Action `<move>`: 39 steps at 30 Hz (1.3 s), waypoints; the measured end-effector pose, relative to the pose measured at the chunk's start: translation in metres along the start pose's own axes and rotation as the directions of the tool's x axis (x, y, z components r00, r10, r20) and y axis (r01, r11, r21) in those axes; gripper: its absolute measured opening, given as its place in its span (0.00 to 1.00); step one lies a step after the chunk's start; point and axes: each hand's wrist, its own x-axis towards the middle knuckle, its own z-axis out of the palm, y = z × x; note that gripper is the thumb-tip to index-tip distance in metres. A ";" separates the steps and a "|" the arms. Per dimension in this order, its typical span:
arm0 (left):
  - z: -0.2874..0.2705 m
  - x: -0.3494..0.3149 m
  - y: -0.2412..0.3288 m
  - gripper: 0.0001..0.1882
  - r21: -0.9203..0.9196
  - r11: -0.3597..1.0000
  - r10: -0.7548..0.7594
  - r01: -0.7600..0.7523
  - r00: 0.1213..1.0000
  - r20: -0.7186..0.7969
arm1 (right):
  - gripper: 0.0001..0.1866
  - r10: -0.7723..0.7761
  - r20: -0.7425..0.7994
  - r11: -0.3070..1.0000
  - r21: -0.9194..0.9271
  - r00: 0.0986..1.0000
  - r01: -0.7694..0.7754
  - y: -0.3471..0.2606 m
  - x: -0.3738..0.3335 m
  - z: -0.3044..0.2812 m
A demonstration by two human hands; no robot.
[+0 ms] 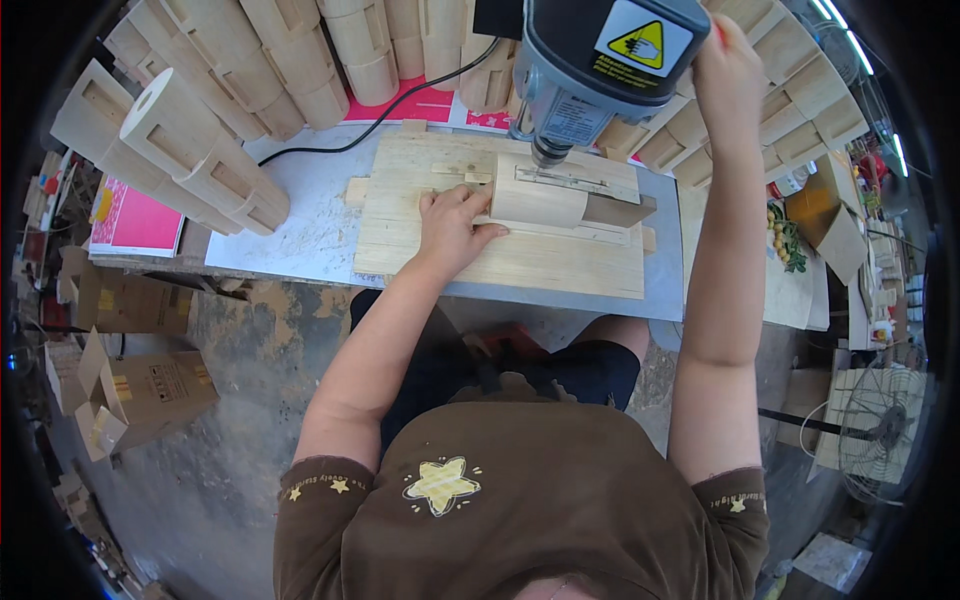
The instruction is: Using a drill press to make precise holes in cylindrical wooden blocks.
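A pale wooden block with a rounded face and a long slot lies sideways on a wooden jig board. My left hand holds its left end, thumb and forefinger at the corner, the other fingers bent on the board. Above the slot stands the drill press, its chuck close to the wood; whether the bit touches it I cannot tell. My right hand is raised and closed at the right side of the drill head, on a handle with a bit of red showing, mostly hidden by the fingers.
Stacked wooden cylinders with cut-outs stand at the left, back and right of the table. A black cable runs across it. Cardboard boxes sit on the floor at left; a fan stands at right.
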 end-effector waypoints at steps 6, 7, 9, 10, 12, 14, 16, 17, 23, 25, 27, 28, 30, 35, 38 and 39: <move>-0.001 0.000 0.004 0.29 -0.035 0.996 -0.080 0.081 0.997 0.014 | 0.21 0.042 0.184 0.960 0.266 0.982 -0.091 0.040 -0.010 0.003; -0.002 0.002 0.004 0.27 -0.087 0.991 -0.102 0.101 0.995 -0.005 | 0.21 0.034 0.271 0.938 0.325 0.962 -0.124 0.056 -0.025 0.004; 0.002 0.007 0.006 0.26 -0.149 0.983 -0.109 0.107 0.994 -0.011 | 0.21 0.078 0.501 0.933 0.268 0.862 -0.241 0.082 -0.063 -0.001; 0.004 0.009 0.004 0.24 -0.206 0.973 -0.111 0.108 0.994 -0.003 | 0.21 0.134 0.636 0.941 0.158 0.760 -0.299 0.091 -0.083 -0.002; 0.002 0.008 -0.003 0.22 -0.252 0.961 -0.118 0.115 0.993 0.003 | 0.18 0.133 0.789 0.989 -0.148 0.600 -0.025 0.085 -0.118 -0.005; -0.007 0.007 -0.006 0.19 -0.391 0.919 -0.043 0.059 0.998 0.049 | 0.17 0.129 0.776 0.990 -0.068 0.617 -0.121 0.091 -0.133 -0.004; -0.027 -0.003 -0.006 0.18 -0.481 0.874 -0.034 0.065 0.997 0.073 | 0.16 0.122 0.767 0.977 0.018 0.630 -0.212 0.093 -0.141 -0.010; -0.043 -0.008 -0.003 0.17 -0.570 0.819 -0.022 0.070 0.996 0.092 | 0.16 0.122 0.764 0.961 0.068 0.634 -0.267 0.089 -0.144 -0.016; -0.139 -0.030 -0.003 0.13 -0.626 0.660 -0.428 0.415 0.893 0.140 | 0.14 0.219 0.795 0.853 0.126 0.566 -0.507 0.092 -0.155 -0.053; -0.154 -0.032 0.001 0.12 -0.664 0.607 -0.495 0.437 0.861 0.114 | 0.12 0.216 0.793 0.862 0.119 0.569 -0.493 0.085 -0.161 -0.056; -0.162 -0.038 0.001 0.13 -0.685 0.519 -0.599 0.511 0.789 0.135 | 0.12 0.123 0.772 0.913 0.157 0.623 -0.375 0.069 -0.166 -0.054; -0.163 -0.040 0.004 0.13 -0.685 0.521 -0.600 0.509 0.789 0.131 | 0.12 0.036 0.745 0.950 0.182 0.667 -0.255 0.063 -0.168 -0.052; -0.162 -0.041 0.014 0.14 -0.713 0.395 -0.665 0.580 0.715 0.214 | 0.13 0.000 0.703 0.959 0.203 0.711 -0.200 0.052 -0.174 -0.047; -0.150 -0.044 0.031 0.15 -0.757 0.331 -0.643 0.564 0.722 0.256 | 0.13 -0.068 0.655 0.937 0.301 0.752 -0.177 0.040 -0.173 -0.042; -0.135 -0.045 0.025 0.15 -0.747 0.349 -0.637 0.566 0.728 0.254 | 0.13 -0.008 0.679 0.883 0.349 0.734 -0.313 0.051 -0.177 -0.040; -0.130 -0.045 0.025 0.15 -0.758 0.350 -0.645 0.551 0.728 0.232 | 0.13 -0.005 0.679 0.885 0.344 0.734 -0.313 0.054 -0.177 -0.041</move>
